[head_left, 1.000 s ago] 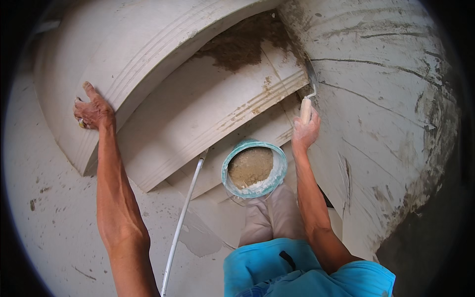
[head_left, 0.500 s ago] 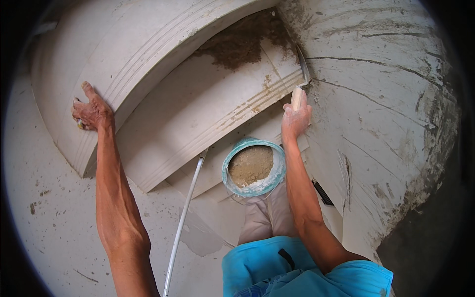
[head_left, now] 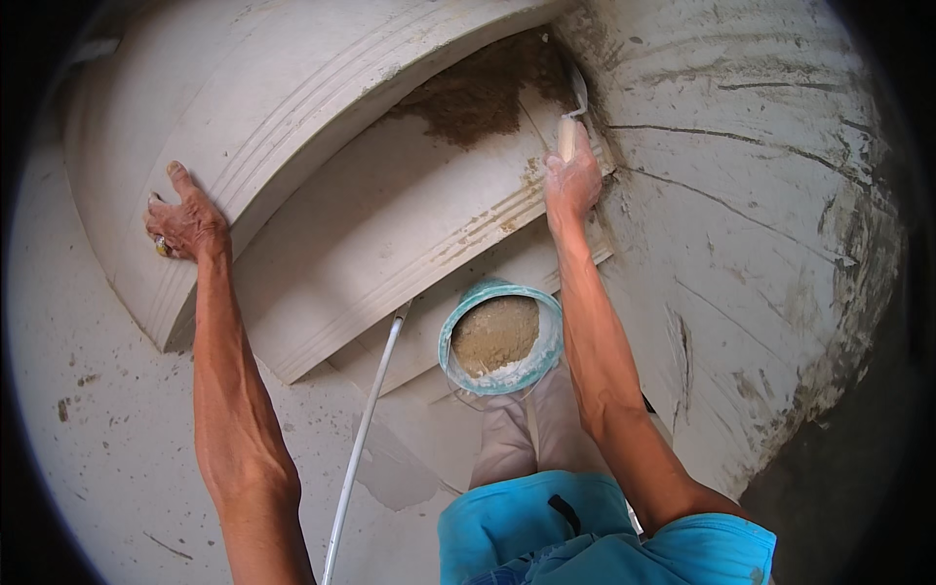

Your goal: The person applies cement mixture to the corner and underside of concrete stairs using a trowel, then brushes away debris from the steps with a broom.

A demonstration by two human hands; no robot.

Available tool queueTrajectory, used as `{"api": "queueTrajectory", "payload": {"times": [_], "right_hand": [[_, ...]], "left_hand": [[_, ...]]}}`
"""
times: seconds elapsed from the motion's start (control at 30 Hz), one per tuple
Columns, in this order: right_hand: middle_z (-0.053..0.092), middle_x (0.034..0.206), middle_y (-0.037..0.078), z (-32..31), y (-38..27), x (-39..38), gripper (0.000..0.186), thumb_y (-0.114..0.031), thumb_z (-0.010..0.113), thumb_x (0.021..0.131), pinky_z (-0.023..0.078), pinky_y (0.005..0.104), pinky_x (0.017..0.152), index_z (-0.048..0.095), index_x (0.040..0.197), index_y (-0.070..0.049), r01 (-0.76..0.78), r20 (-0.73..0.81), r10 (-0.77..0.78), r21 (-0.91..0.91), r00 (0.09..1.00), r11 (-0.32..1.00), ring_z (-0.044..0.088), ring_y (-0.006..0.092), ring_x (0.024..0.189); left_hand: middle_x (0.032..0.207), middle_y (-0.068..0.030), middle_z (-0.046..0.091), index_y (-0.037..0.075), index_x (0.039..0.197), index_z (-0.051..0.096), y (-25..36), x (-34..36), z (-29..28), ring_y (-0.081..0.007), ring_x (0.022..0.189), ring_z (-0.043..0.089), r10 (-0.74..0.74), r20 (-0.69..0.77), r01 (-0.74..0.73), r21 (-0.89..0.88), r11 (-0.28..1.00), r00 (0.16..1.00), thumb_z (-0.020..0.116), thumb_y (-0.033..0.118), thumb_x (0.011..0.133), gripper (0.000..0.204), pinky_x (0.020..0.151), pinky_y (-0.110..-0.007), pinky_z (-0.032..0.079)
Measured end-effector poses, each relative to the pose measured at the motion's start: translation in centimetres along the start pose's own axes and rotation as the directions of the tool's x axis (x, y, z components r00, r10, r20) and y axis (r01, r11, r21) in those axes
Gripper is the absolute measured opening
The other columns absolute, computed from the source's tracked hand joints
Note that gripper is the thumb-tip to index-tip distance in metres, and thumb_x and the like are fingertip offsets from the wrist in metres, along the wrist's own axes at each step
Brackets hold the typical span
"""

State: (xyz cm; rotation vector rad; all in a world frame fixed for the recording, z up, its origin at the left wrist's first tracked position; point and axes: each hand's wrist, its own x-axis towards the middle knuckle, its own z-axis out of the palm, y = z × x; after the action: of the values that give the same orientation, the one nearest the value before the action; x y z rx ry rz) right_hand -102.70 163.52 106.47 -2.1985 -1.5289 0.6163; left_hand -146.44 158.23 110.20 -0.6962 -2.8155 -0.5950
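My left hand (head_left: 188, 222) rests on the upper curved step (head_left: 244, 97), thumb stretched out and a ring on one finger; it holds nothing. In my right hand (head_left: 575, 183), which is dusted with white, is the pale handle of a trowel (head_left: 566, 139). The trowel's metal blade lies along the wall at the far right corner of the lower step (head_left: 370, 229). Beside the blade, a patch of wet brown mortar (head_left: 478, 93) covers the back of that step. A teal-rimmed bucket (head_left: 446, 341) of sandy mortar (head_left: 495, 333) stands below, in front of my legs.
A scuffed grey wall (head_left: 721, 195) with dark cracks and smears rises on the right. One thin white pole (head_left: 363, 434) leans against the lower step's edge, left of the bucket. Spotted grey floor (head_left: 107, 429) lies at the left.
My right hand has moved the trowel up and slightly left, from the step's front edge toward the mortar patch at the back corner. My left hand stays in place on the step.
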Motion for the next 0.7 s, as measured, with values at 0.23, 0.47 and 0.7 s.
{"api": "queueTrajectory", "payload": {"times": [0.23,0.47,0.7], "right_hand": [[0.066,0.108,0.031,0.9,0.9,1.3,0.06,0.002,0.065,0.08,0.052,0.0451,0.087,0.05,0.138,0.002,0.198,0.03,-0.2,0.059,0.979,0.978,0.066,0.0437,0.099],[0.067,0.105,0.03,-0.6,1.5,-1.2,0.062,-0.002,0.062,0.076,0.052,0.0425,0.085,0.053,0.137,0.002,0.23,0.192,-0.212,-0.079,0.958,0.97,0.068,0.039,0.093],[0.064,0.107,0.024,-1.7,3.4,-3.1,0.066,-0.004,0.065,0.08,0.053,0.0467,0.085,0.048,0.143,-0.007,0.319,0.223,-0.299,-0.059,0.928,0.946,0.066,0.0413,0.095]], "left_hand": [[0.138,-0.0268,0.048,-0.007,0.136,0.05,-0.1,0.0,-0.1,-0.0378,0.133,0.04,0.019,-0.001,-0.019,0.023,1.0,1.0,0.051,0.066,0.091,0.086,0.111,-0.053,0.026],[0.14,-0.0265,0.047,-0.007,0.137,0.049,-0.1,0.1,0.0,-0.0375,0.134,0.039,0.014,0.001,-0.014,0.033,0.999,1.0,0.05,0.067,0.091,0.087,0.112,-0.053,0.025],[0.141,-0.0264,0.046,-0.007,0.137,0.049,0.0,0.0,-0.3,-0.0372,0.136,0.037,0.027,0.01,-0.027,0.005,1.0,1.0,0.048,0.067,0.091,0.088,0.112,-0.053,0.024]]}}
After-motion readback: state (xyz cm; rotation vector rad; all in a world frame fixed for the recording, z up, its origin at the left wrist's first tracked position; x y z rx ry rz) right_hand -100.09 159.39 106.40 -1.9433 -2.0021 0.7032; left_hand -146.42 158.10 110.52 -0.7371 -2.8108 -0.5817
